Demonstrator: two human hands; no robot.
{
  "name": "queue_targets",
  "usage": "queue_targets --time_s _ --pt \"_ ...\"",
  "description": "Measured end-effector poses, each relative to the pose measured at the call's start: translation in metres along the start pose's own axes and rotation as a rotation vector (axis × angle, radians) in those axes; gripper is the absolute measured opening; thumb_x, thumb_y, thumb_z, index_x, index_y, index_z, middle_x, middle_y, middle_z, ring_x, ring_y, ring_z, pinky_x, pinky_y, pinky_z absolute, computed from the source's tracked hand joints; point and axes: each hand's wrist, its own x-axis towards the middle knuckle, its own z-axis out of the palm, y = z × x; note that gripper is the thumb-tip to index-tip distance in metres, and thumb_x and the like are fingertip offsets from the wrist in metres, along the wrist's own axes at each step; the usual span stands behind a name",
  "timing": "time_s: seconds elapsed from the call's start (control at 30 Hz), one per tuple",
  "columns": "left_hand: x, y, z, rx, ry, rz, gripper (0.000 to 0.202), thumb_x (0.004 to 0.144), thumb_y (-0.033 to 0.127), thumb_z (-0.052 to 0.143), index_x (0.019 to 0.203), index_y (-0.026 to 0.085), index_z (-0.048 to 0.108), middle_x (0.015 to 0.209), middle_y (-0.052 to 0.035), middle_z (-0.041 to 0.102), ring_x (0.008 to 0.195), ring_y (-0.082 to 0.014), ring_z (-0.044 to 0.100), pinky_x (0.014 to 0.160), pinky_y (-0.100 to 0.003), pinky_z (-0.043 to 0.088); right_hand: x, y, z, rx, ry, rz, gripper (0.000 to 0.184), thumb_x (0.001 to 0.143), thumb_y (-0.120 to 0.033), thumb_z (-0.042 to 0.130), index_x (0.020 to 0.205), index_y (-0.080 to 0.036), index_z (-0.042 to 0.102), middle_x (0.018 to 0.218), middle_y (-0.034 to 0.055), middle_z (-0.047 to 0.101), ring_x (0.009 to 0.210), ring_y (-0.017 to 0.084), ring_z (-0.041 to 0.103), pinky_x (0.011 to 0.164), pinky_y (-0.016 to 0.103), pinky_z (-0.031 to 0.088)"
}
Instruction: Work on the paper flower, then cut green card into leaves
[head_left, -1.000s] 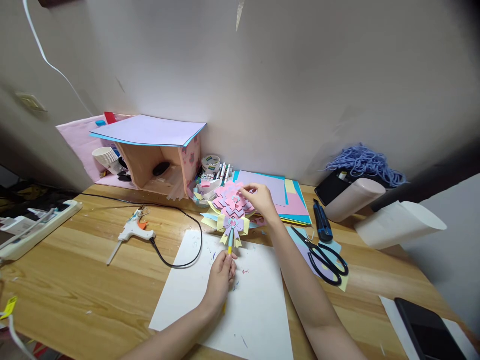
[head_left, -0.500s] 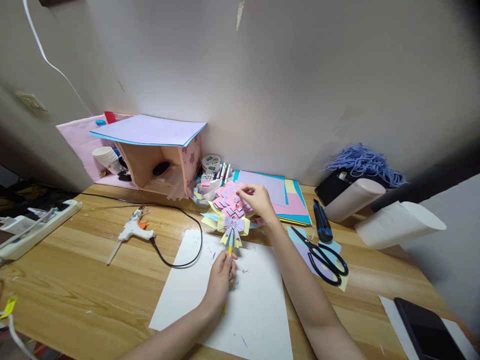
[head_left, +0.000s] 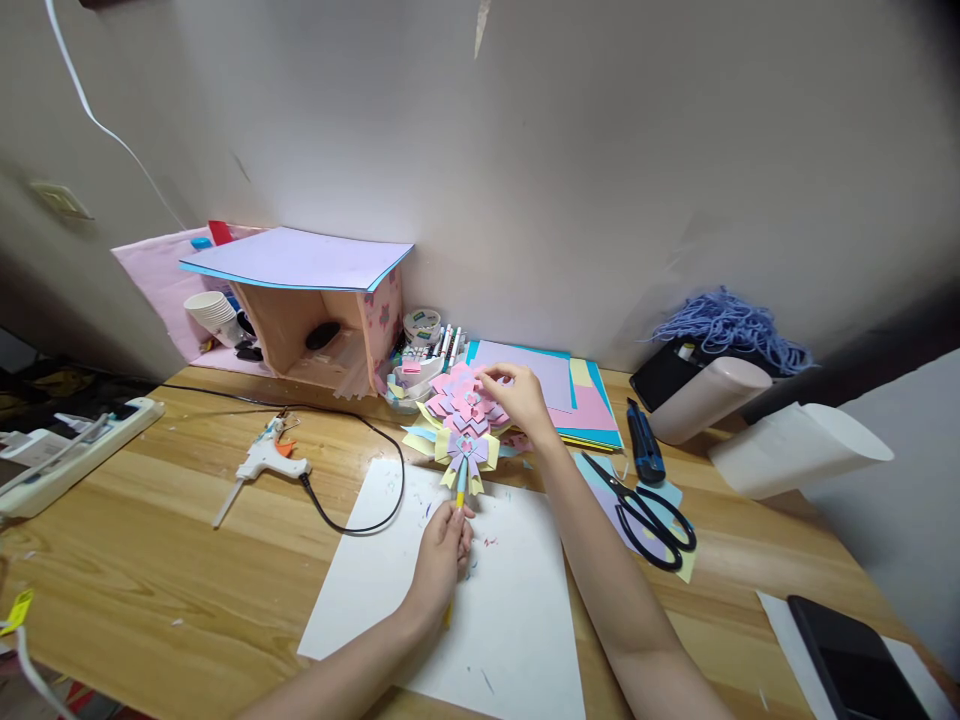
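My left hand [head_left: 442, 550] is closed around the yellow handle [head_left: 460, 498] of a folded-paper wand, over a white sheet [head_left: 517, 600]. The wand's head [head_left: 459, 400] is layered pink paper, with a lilac and pale yellow paper bow [head_left: 466, 452] below it. At the head's upper right, my right hand [head_left: 517, 393] pinches with thumb and fingers at the pink paper. Those fingertips partly cover the spot they touch, so any small piece between them is hidden.
A white glue gun [head_left: 270, 460] with a black cord lies left. Black scissors [head_left: 649, 520] and a utility knife [head_left: 645, 442] lie right. Behind stand an open box [head_left: 307, 330] and a tub of markers [head_left: 427, 365]; colored sheets [head_left: 592, 400] lie beside them. A phone [head_left: 855, 660] lies front right.
My right hand has shifted very slightly at the pink paper. The left hand and the wand stay in the same place.
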Motion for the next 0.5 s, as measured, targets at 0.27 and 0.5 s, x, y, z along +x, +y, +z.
queue_targets --time_s 0.27,0.5 --pt "0.0 0.001 0.0 0.001 0.012 -0.016 0.041 0.074 0.057 0.049 0.082 0.017 0.047 0.056 0.0074 0.034 0.041 -0.0039 0.021 0.039 -0.018 0.012 0.002 0.0 -0.018 0.066 0.071 0.046 0.022 0.073 -0.032 0.051 0.073 -0.018 0.068 0.078 0.0036 0.068 0.074 0.017 0.056 0.069 0.027 0.04" --pt "-0.001 0.0 0.001 0.008 0.011 -0.014 0.039 0.077 0.055 0.046 0.083 0.017 0.047 0.056 0.0072 0.034 0.042 -0.004 0.02 0.04 -0.018 0.012 0.006 0.009 -0.03 0.071 0.108 0.076 0.021 0.073 -0.029 0.05 0.074 -0.017 0.067 0.076 0.004 0.068 0.072 0.016 0.057 0.068 0.028 0.04"
